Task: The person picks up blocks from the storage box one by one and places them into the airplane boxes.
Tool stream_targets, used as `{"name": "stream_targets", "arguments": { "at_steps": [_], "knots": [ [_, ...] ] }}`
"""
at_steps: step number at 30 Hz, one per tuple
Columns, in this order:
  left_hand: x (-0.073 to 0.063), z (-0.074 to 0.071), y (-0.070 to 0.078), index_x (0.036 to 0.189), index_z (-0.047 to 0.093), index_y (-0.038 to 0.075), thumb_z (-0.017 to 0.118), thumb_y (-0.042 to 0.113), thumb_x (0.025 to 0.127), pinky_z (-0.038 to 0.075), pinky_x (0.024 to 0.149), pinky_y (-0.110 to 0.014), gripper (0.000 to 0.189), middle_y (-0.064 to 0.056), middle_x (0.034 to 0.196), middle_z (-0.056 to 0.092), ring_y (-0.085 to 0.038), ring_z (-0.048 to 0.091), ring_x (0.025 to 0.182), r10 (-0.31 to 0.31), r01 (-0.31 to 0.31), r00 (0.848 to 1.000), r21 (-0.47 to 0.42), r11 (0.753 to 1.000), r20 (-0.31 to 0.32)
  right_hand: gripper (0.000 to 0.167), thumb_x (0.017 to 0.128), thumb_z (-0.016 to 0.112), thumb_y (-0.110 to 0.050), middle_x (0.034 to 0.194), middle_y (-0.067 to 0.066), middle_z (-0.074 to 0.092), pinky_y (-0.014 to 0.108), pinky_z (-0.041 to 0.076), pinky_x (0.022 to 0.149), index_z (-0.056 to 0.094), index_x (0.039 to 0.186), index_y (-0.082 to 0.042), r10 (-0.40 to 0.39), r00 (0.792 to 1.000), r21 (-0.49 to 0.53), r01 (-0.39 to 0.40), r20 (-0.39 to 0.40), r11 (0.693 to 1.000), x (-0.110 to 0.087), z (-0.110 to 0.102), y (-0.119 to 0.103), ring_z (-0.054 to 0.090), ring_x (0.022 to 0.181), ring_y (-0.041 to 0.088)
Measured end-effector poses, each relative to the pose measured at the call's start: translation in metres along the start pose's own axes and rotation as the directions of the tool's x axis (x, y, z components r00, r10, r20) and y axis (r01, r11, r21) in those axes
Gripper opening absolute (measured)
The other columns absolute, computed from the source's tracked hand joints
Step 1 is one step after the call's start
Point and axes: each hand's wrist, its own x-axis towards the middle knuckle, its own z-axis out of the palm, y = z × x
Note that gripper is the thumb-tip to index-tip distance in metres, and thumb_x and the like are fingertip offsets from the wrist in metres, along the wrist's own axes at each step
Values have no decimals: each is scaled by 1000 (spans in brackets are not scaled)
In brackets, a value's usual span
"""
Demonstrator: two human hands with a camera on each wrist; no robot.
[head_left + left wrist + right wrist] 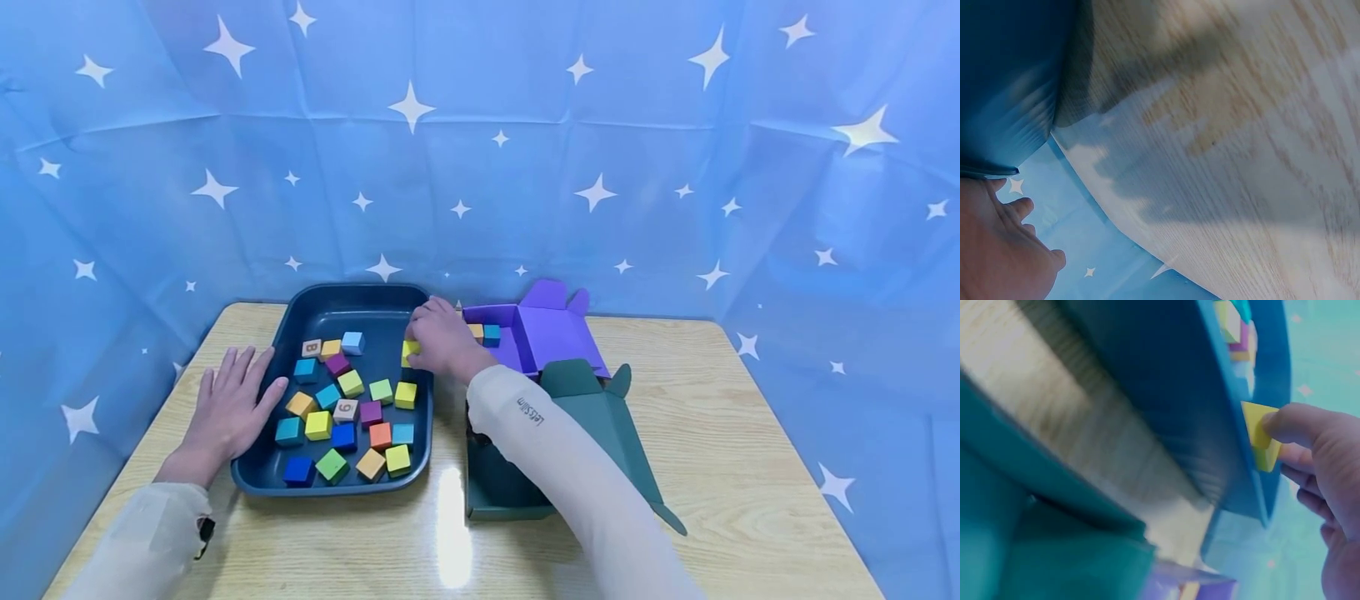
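My right hand (442,337) pinches a yellow block (1260,432) between thumb and fingers at the right rim of the dark blue tray (330,492). Several coloured cubes lie scattered in the tray, among them a light blue cube (353,342), an orange cube (380,435) and a wooden cube marked with a digit (346,410). With fingers spread, my left hand (231,407) rests at the tray's left side, its thumb at the rim. In the left wrist view only part of that hand (1007,244) shows, beside the tray's outer wall.
Right of the tray stands an opened purple box (562,333) holding an orange block and a teal block (491,336). Nearer sits an opened dark green box (510,510), partly hidden under the right forearm. A blue star-patterned cloth (480,183) hangs behind the wooden table (720,467).
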Motion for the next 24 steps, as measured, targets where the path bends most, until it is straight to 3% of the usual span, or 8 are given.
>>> {"name": "stream_targets", "arguments": {
  "at_steps": [5, 15, 19, 24],
  "knots": [
    [-1, 0, 0, 157, 12, 12, 25, 59, 100, -3, 113, -73, 75, -31, 158, 10, -48, -7, 148, 2, -2, 1000, -1, 1000, -6, 34, 88, 68, -41, 124, -3, 61, 38, 14, 126, 72, 113, -19, -4, 999, 25, 5, -42, 1000, -4, -18, 16, 45, 129, 18],
    [-1, -1, 0, 157, 13, 12, 26, 58, 101, -5, 113, -73, 74, -31, 158, 11, -48, -8, 148, 8, -8, 1000, -10, 1000, -13, 34, 88, 67, -37, 128, 3, 61, 43, 17, 123, 70, 115, -15, 15, 993, 104, -3, -113, 995, -17, -62, 76, 45, 130, 24],
    [0, -1, 0, 157, 12, 12, 26, 58, 101, -5, 113, -73, 74, -31, 159, 10, -48, -9, 148, 4, -4, 1000, -10, 1000, -8, 34, 88, 67, -35, 129, 2, 61, 42, 21, 121, 70, 115, -14, 78, 992, 89, -69, -104, 994, -23, -65, 100, 42, 130, 24],
    [0, 0, -1, 157, 12, 13, 26, 58, 101, -4, 114, -73, 74, -30, 159, 10, -47, -8, 148, 4, -4, 1000, -14, 1000, -10, 36, 87, 70, -34, 128, 5, 60, 43, 19, 122, 70, 115, -12, 129, 990, 37, -126, -64, 991, -31, -50, 124, 43, 129, 27]
  ]
}}
